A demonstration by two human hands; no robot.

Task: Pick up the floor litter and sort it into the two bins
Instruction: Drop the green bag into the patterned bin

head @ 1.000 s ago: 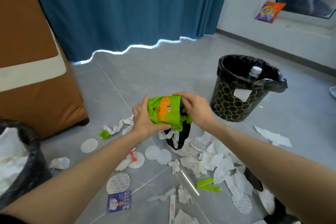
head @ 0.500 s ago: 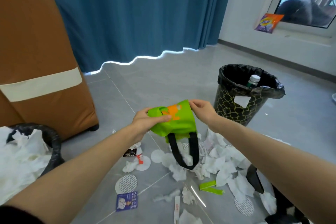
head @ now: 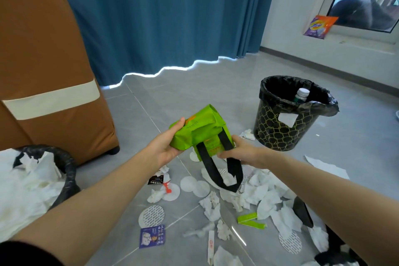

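Left hand (head: 166,147): holds the left end of the green bag (head: 198,129), fingers curled round it.
Right hand (head: 237,153): pinches the other side, by the black handles (head: 216,175).
Green bag: squashed small, up in the air between the two bins, handles hanging down.
Doing it well: I think tuck the handles in and keep it squashed, so nothing snags on a rim.
Bins: patterned bin (head: 278,127) with a bottle (head: 301,94) in it, near on the right; tissue bin (head: 67,170) down on the left.
Floor (head: 216,84): lots of tissues (head: 259,192) lying about.

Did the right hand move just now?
Yes. The right hand dropped from level with the patterned bin's wall to level with its base, now gripping the bag's lower edge.
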